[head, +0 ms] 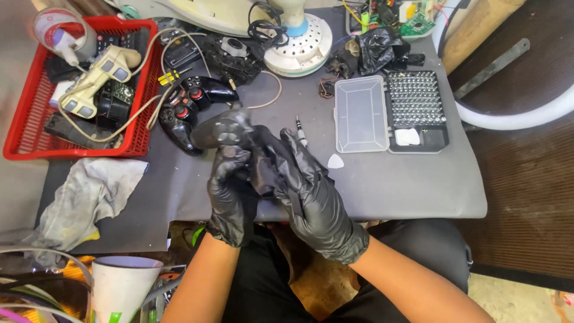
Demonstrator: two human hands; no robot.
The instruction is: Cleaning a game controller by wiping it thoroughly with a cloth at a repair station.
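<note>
Both gloved hands are clamped together on a black game controller held above the grey mat: the left hand grips it from below, the right hand wraps its near side. A screwdriver and white pick lie just beside them, near the open bit case

The black controller is largely covered by both gloved hands, and the white cup is cut off by the bottom edge.

Glossy black disposable gloves, creased at the knuckles, cover the left hand and right hand to the wrists; forearms bare, dark trousers.
</note>
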